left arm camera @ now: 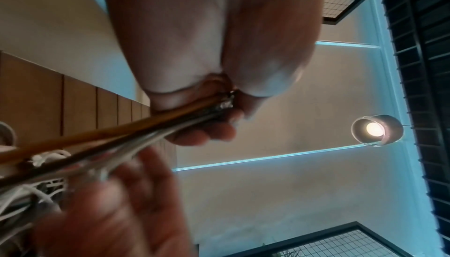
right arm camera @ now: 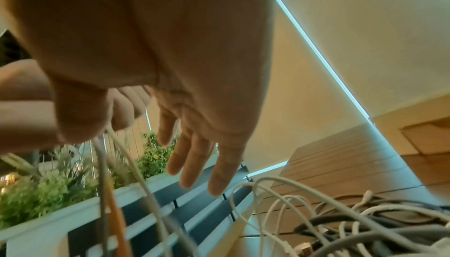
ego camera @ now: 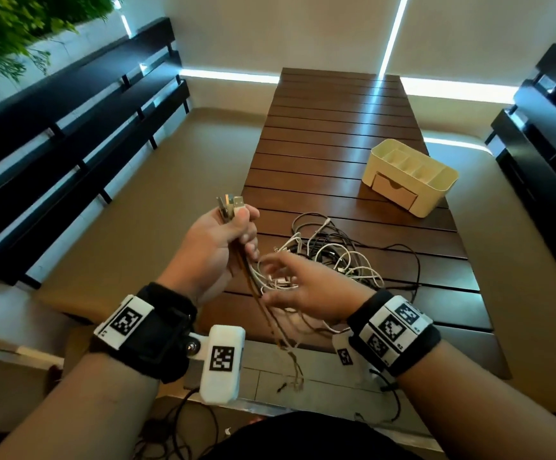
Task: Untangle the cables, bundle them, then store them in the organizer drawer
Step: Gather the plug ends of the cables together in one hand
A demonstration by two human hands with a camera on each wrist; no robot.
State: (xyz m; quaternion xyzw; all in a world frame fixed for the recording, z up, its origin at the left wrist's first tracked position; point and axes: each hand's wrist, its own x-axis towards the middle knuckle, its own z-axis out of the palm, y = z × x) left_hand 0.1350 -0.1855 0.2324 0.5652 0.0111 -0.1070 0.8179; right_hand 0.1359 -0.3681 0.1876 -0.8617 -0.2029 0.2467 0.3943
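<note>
My left hand [ego camera: 233, 227] is raised over the table's left edge and grips several cable ends, their USB plugs [ego camera: 230, 204] sticking up above the fist. In the left wrist view the held cables [left arm camera: 136, 126] run down and left from the curled fingers [left arm camera: 209, 134]. A tangle of white and black cables [ego camera: 336, 257] lies on the brown slatted table [ego camera: 333, 127]. My right hand [ego camera: 290, 283] hovers with fingers spread beside the hanging strands, holding nothing; its straight fingers [right arm camera: 194, 161] show in the right wrist view above the cable pile [right arm camera: 340, 220]. The cream organizer [ego camera: 409, 174] stands at the right with its drawer [ego camera: 393, 190] closed.
Dark slatted benches [ego camera: 80, 127] run along both sides of the table. A planter with green plants [ego camera: 21, 24] is at the far left. Some cable strands hang off the table's near edge [ego camera: 290, 370] toward the floor.
</note>
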